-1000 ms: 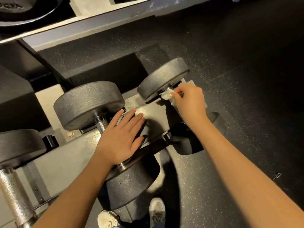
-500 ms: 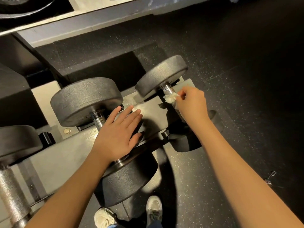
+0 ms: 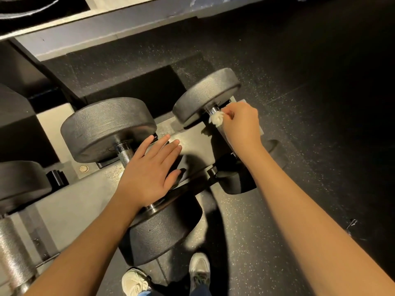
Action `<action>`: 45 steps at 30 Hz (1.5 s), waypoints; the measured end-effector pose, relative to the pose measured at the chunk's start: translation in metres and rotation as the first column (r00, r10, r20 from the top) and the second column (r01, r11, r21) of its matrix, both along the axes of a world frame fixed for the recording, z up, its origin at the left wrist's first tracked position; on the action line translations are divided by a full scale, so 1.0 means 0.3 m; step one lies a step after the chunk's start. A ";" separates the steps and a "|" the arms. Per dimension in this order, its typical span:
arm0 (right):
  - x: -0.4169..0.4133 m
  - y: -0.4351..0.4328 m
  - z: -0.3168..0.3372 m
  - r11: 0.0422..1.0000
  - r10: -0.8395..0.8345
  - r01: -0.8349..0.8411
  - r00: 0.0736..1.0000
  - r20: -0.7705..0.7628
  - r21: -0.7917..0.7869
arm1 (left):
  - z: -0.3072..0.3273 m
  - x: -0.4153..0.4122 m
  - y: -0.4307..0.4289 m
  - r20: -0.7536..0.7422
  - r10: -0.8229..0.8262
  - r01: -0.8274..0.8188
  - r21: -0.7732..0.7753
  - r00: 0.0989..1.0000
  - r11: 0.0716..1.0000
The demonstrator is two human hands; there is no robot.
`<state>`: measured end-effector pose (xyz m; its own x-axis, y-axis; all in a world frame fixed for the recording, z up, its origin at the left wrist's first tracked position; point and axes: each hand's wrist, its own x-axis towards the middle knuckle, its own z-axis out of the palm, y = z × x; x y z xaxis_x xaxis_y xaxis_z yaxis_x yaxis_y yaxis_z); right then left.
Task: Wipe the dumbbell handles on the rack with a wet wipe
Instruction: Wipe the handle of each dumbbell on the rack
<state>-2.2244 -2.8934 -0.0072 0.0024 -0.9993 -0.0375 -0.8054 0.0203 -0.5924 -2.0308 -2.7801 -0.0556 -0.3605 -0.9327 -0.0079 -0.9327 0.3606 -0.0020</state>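
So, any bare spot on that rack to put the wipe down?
Yes: bare shelf between the big dumbbell and small dumbbell, past the left hand, and left of the big one, before the leftmost dumbbell. Crowded where the right hand holds the wipe.

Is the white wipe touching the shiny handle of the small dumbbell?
Touching. The head view shows the wet wipe, pinched in the right hand, pressed right against the handle with no gap.
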 end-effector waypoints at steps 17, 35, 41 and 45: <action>0.033 0.014 -0.036 0.993 -0.080 0.088 0.992 0.094 -0.079 | -0.006 0.003 -0.001 0.000 0.007 -0.007 0.004 1.000 1.000; -0.047 0.085 0.002 0.996 0.019 0.012 0.936 -0.352 0.087 | 0.003 0.002 -0.001 0.004 0.025 -0.025 0.030 1.000 0.999; 0.013 0.045 0.007 0.998 0.049 -0.033 0.950 -0.308 0.057 | -0.003 0.002 -0.001 -0.010 0.023 -0.022 0.027 1.000 0.999; -0.047 0.111 0.036 0.995 0.088 -0.051 0.876 -0.474 0.091 | 0.001 0.001 -0.001 -0.012 0.027 -0.027 0.030 1.000 0.999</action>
<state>-2.2387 -2.8601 0.0037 0.0348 -0.9916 -0.1244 -0.9907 -0.0179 -0.1348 -2.0304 -2.7803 -0.0554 -0.3356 -0.9415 -0.0317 -0.9419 0.3351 0.0205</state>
